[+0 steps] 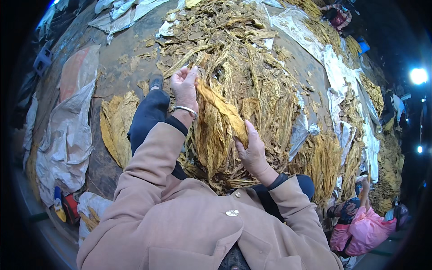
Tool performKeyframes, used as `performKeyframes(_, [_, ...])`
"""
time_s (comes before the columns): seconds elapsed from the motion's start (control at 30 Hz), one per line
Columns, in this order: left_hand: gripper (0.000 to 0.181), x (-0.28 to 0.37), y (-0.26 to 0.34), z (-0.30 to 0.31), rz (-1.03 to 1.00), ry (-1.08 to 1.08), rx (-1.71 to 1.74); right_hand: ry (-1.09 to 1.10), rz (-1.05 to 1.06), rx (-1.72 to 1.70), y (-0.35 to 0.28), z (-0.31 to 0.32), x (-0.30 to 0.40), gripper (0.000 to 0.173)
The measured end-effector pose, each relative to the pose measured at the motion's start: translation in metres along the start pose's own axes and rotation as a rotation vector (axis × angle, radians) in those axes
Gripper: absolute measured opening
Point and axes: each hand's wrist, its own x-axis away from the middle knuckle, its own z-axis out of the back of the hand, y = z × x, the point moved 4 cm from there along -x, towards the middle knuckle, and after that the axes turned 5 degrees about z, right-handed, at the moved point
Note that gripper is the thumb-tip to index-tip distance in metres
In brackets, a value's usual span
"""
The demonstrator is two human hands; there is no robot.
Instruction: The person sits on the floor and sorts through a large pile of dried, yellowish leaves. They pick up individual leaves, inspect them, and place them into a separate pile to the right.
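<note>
A yellow-brown dried leaf (221, 106), which looks like tobacco, is stretched between my two hands above a large heap of similar leaves (260, 84). At its narrow upper end my left hand (184, 84), with a silver bangle at the wrist, pinches it near the stalk. Lower and to the right, the wide end of the leaf lies between the thumb and fingers of my right hand (253, 152). Under the held leaf, long crumpled leaves (211, 145) hang over the front of the heap. The right fingers are partly hidden behind the leaf.
Flattened leaves (118, 128) lie on the floor beside my left leg (148, 118). White woven sacks (64, 141) cover floor at the left, and white sheeting (337, 91) runs along the right. A person in pink (366, 229) sits at the lower right near another leaf pile (319, 153).
</note>
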Motion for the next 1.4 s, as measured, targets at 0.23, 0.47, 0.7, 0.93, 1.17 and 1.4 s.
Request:
performKeyframes(0.23, [0.043, -0.003, -0.01, 0.003, 0.4, -0.153, 0.133, -0.014, 0.095, 0.035, -0.01, -0.008, 0.0, 0.063])
performKeyframes(0.47, [0.021, 0.026, -0.003, -0.021, 0.563, -0.552, 0.116, -0.137, -0.124, -0.201, -0.001, -0.003, -0.026, 0.057])
performKeyframes(0.7, [0.02, 0.05, -0.008, -0.033, 0.597, -0.758, -0.076, 0.293, -0.596, -0.555, 0.042, -0.008, -0.158, 0.1])
performKeyframes(0.93, [0.022, 0.053, -0.019, -0.036, 0.506, -0.699, -0.28, 0.214, -0.209, -0.319, 0.054, -0.054, -0.184, 0.02])
performKeyframes(1.17, [0.023, 0.069, -0.022, -0.042, 0.295, -0.835, -0.712, 0.287, -0.057, 0.151, 0.141, -0.016, -0.181, 0.01])
performKeyframes(1.4, [0.021, 0.039, -0.007, -0.025, 0.472, -0.622, -0.175, -0.149, -0.728, -0.142, 0.13, 0.005, -0.064, 0.019])
